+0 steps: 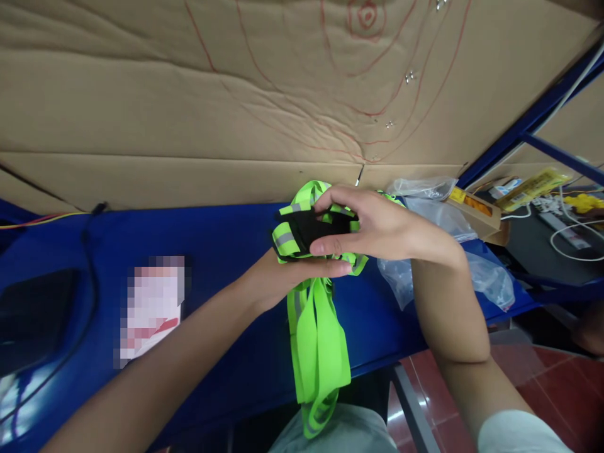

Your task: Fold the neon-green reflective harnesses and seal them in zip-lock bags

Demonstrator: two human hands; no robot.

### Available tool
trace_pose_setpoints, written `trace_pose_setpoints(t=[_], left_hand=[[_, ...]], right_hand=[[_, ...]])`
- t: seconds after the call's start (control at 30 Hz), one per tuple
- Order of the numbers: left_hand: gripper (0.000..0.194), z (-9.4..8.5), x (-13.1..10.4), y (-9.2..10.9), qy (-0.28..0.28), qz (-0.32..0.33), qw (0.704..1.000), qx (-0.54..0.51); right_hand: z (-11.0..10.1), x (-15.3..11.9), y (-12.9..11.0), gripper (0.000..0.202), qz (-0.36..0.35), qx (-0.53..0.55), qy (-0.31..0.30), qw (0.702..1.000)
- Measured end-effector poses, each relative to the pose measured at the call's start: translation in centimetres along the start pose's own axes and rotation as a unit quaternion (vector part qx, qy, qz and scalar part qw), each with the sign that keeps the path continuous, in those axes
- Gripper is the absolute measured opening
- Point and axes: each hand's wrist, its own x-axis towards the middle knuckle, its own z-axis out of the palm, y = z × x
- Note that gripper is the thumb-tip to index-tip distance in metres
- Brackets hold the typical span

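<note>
A person's 2 bare hands hold a bundle of bright yellow-green straps (321,314) with grey bands and a black panel (302,231), raised over the middle of a blue table (226,242). The left hand (299,272) comes in from the near left and seems to pinch the bundle at its near side, thumb lying along the edge, other fingers hidden beneath. The right hand (375,220) arches over from the right, thumb and forefinger spread apart across the black panel; whether its hidden fingers grip a strap I cannot tell. Below the hands, long loops (325,358) hang down past the table's near edge towards the person's lap. The straps look light, soft and floppy, with little risk of breaking; they probably fold easily but shift and tangle, and the smooth webbing may slide. The gathered part around the black panel looks like the surest hold, pinched through several layers at once, with the trailing loops collected from below. To the right lie clear plastic bags (438,217); to the left, a blurred white packet (153,305); on the far side stands a brown cardboard wall (165,119).
</note>
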Motion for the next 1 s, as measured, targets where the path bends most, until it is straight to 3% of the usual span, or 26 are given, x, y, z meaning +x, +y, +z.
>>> trace_pose_setpoints(t=[0.2, 0.4, 0.53, 0.67, 0.83, 1.0], left_hand=[[0.034, 0.6, -0.1, 0.4, -0.01, -0.032, 0.997, -0.068], [0.031, 1.1, -0.4, 0.4, -0.003, -0.053, 0.997, -0.05], [0.027, 0.6, -0.5, -0.1, -0.052, -0.057, 0.997, 0.003], [0.025, 0.3, -0.4, -0.2, -0.113, -0.086, 0.988, -0.067], [0.026, 0.6, -0.1, 0.1, -0.074, -0.09, 0.984, -0.133], [0.027, 0.4, -0.1, -0.5, -0.033, -0.155, 0.982, -0.105]], right_hand=[[0.2, 0.1, 0.3, 0.045, -0.025, 0.021, 0.068, 0.997], [0.2, 0.1, 0.2, 0.044, -0.039, 0.039, 0.116, 0.992], [0.1, 0.0, 0.1, 0.047, -0.063, 0.053, 0.088, 0.993], [0.3, -0.2, 0.1, 0.044, -0.11, -0.002, 0.123, 0.986], [0.6, 0.1, 0.3, 0.03, -0.153, -0.104, 0.156, 0.97], [0.2, 0.2, 1.1, 0.019, -0.182, -0.177, 0.191, 0.948]])
